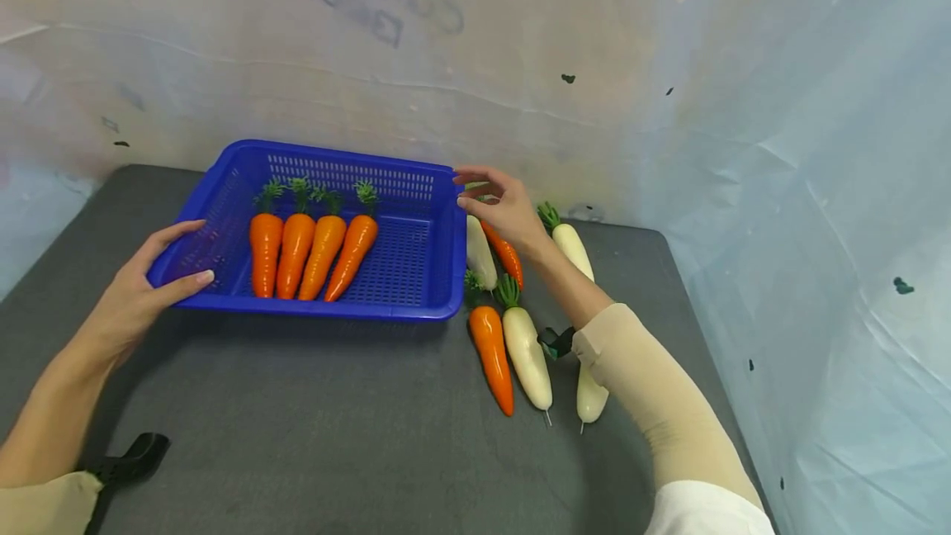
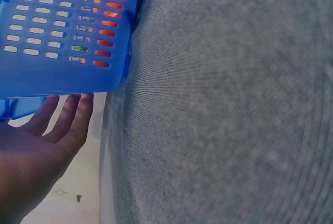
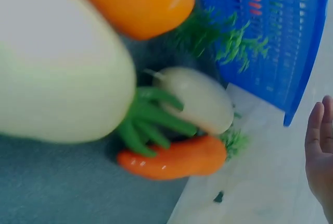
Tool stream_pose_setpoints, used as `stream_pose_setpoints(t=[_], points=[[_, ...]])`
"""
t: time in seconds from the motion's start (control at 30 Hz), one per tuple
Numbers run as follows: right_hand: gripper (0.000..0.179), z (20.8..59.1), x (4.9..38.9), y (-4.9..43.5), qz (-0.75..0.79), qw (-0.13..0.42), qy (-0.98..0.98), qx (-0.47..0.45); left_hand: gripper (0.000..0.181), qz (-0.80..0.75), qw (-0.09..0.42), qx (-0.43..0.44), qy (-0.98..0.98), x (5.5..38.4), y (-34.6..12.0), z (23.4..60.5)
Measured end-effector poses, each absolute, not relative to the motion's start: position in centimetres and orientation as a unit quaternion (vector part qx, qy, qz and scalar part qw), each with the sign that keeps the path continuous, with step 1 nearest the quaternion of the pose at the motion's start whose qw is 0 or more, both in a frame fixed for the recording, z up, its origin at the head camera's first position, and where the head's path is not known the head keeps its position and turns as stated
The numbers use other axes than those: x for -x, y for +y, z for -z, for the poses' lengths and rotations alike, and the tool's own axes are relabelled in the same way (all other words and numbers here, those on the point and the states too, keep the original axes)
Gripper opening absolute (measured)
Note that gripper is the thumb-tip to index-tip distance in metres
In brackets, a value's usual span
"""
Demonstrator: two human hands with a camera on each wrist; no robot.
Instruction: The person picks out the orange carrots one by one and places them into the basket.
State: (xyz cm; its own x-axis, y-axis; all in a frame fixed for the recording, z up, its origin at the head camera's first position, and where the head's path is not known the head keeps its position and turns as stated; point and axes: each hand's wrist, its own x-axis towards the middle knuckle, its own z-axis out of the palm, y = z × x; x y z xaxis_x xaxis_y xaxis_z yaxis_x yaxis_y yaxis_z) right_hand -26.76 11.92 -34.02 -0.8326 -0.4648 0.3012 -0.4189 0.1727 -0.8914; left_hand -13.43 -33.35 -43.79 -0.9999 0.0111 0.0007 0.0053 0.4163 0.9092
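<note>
A blue plastic basket [image 1: 401, 308] with slotted walls holds several orange carrots [image 1: 295, 250] with green tops, lying side by side in its left half. My left hand [image 1: 141, 279] grips the basket's left end, thumb and index finger over the rim. In the left wrist view, other fingers [image 2: 78, 120] reach up to the basket's edge. At the basket's back right corner is my right hand [image 1: 505, 205], its fingers extended toward the rim and holding nothing. The right wrist view shows those fingers [image 3: 314, 130] straight, beside the basket wall [image 3: 260, 73].
Right of the basket, an orange carrot [image 1: 492, 357] and a white radish [image 1: 529, 357] lie on the dark table [image 1: 319, 436]. Behind them are another radish [image 1: 479, 254] and carrot [image 1: 505, 254]. More radishes [image 1: 590, 395] lie under the right forearm. Pale sheeting [image 1: 520, 40] borders the table.
</note>
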Motion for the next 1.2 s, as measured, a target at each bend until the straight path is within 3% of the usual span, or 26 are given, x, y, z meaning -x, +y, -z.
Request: stream_pose_setpoints(t=[0.5,0.73,0.9,1.2], points=[[0.048,37.3,27.5,16.7,0.567,0.000,0.788,0.239,0.070,-0.540,-0.006,-0.004,0.842,13.5,-33.3,44.1],[0.057,40.7,28.9,19.0,0.568,0.004,0.799,0.199,0.070,-0.538,-0.003,0.005,0.843,13.5,-33.3,44.1],[0.069,42.7,29.8,19.9,0.549,0.038,0.819,0.163,0.070,-0.541,0.004,0.009,0.841,13.5,-33.3,44.1],[0.077,43.6,30.2,20.2,0.497,0.155,0.842,0.137,0.068,-0.534,-0.004,0.005,0.846,13.5,-33.2,44.0]])
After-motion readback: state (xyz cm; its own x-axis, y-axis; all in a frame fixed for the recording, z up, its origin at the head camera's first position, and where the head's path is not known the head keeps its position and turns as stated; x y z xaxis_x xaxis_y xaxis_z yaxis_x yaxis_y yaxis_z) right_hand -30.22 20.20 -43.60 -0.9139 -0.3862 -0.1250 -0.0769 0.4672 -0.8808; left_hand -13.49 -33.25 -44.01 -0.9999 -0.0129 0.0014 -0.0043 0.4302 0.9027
